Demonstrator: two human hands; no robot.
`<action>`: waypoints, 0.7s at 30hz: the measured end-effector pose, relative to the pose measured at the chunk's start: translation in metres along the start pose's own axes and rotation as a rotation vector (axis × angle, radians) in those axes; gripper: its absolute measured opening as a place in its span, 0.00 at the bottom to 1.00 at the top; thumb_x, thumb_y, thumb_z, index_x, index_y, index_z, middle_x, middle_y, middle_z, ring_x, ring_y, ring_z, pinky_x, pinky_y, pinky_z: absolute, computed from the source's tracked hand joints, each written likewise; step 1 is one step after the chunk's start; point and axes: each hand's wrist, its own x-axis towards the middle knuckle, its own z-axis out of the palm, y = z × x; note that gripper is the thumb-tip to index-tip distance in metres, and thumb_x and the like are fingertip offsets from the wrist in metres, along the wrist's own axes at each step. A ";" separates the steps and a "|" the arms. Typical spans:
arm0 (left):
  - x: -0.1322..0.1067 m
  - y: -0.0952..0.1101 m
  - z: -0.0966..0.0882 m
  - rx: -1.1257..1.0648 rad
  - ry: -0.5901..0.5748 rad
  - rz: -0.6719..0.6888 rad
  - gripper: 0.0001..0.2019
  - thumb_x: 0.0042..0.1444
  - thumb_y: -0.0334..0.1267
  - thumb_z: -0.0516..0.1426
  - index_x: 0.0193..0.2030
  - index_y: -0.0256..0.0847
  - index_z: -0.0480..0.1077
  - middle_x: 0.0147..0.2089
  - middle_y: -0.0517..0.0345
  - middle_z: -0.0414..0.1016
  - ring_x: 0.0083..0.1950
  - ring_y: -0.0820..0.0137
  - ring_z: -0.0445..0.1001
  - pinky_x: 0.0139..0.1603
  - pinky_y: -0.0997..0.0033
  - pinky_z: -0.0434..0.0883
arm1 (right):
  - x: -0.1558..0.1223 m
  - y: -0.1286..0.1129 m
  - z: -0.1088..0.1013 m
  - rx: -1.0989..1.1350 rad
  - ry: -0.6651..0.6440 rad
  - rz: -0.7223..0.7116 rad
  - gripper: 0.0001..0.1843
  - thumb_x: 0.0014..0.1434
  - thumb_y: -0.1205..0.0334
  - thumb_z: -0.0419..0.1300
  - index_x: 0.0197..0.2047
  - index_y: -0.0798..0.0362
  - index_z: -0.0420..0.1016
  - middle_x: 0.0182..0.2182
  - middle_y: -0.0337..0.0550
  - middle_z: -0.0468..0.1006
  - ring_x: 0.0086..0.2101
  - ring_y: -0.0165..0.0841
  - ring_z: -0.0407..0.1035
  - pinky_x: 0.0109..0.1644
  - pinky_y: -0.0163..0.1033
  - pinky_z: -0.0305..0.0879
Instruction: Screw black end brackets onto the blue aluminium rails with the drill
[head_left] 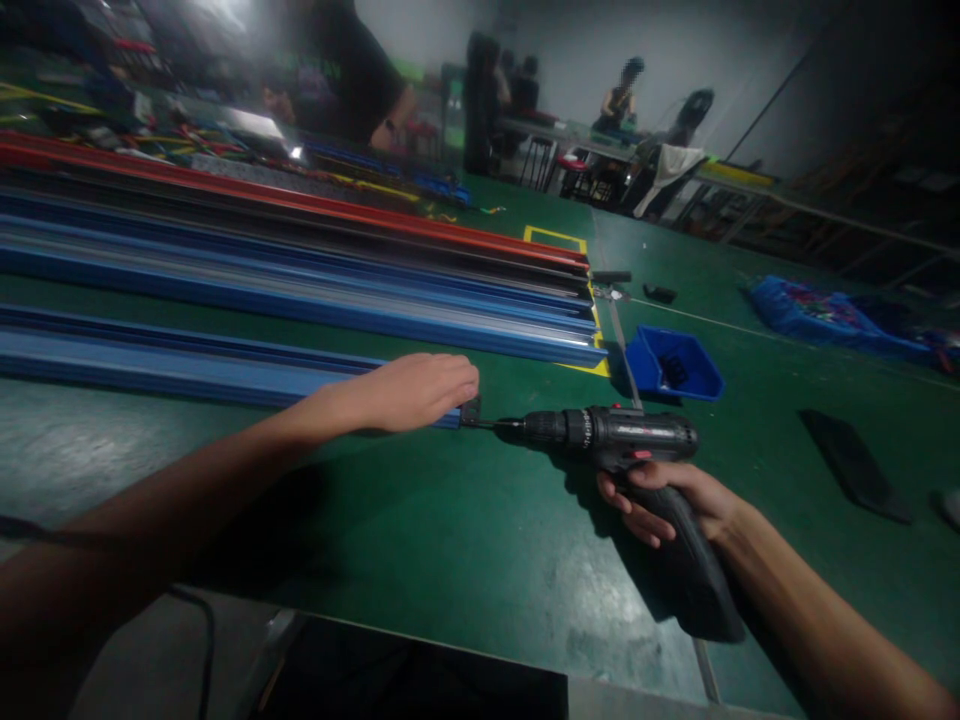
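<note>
Blue rail, head view: one lies by itself near the front of the green table, apart from a bundle of rails behind it, in which red, black and blue lengths overlap too closely for me to count. Two hands are at work. The left hand, fingers together, lies over the right-hand end of the single rail; its thumb is hidden, so I cannot tell how firmly it grips. The right hand is wrapped around the handle of one black power drill, whose bit points at the rail's end, beside one small dark fitting. The rail itself is long, straight and glossy, with darker lengthwise grooves along its far side. To the right are one small blue bin containing dark pieces and one flat black slab. Across the table stands one co-worker in dark clothing.
</note>
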 end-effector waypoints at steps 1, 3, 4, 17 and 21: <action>0.000 0.000 0.000 -0.003 0.001 0.002 0.22 0.76 0.46 0.41 0.45 0.40 0.72 0.44 0.52 0.74 0.45 0.64 0.72 0.51 0.63 0.67 | 0.000 0.000 0.001 0.000 0.004 0.001 0.15 0.65 0.59 0.63 0.46 0.65 0.81 0.33 0.45 0.78 0.20 0.22 0.69 0.30 0.32 0.76; 0.000 -0.001 0.000 -0.007 0.001 0.006 0.21 0.76 0.46 0.41 0.45 0.39 0.72 0.44 0.52 0.74 0.45 0.64 0.71 0.51 0.63 0.67 | 0.000 -0.001 0.002 -0.001 0.014 0.003 0.15 0.65 0.59 0.63 0.46 0.65 0.82 0.33 0.45 0.78 0.19 0.22 0.69 0.30 0.32 0.75; 0.000 -0.001 0.000 -0.007 0.001 0.007 0.21 0.76 0.46 0.41 0.45 0.39 0.72 0.43 0.52 0.74 0.45 0.64 0.71 0.51 0.63 0.67 | 0.000 -0.001 0.003 -0.002 0.020 0.003 0.15 0.65 0.59 0.63 0.46 0.65 0.82 0.32 0.45 0.78 0.19 0.22 0.68 0.29 0.32 0.75; 0.000 0.002 -0.001 0.003 -0.005 0.001 0.22 0.76 0.45 0.41 0.45 0.39 0.73 0.44 0.51 0.74 0.45 0.64 0.72 0.51 0.63 0.67 | -0.001 -0.001 0.005 -0.038 0.086 0.021 0.16 0.62 0.57 0.65 0.44 0.63 0.81 0.32 0.43 0.77 0.18 0.22 0.65 0.27 0.32 0.72; 0.000 0.000 0.000 0.002 0.006 0.005 0.22 0.76 0.46 0.41 0.46 0.39 0.72 0.44 0.52 0.74 0.45 0.64 0.71 0.51 0.63 0.67 | -0.001 -0.001 0.004 -0.044 0.086 0.019 0.15 0.62 0.56 0.66 0.44 0.62 0.80 0.32 0.43 0.77 0.18 0.22 0.66 0.27 0.32 0.72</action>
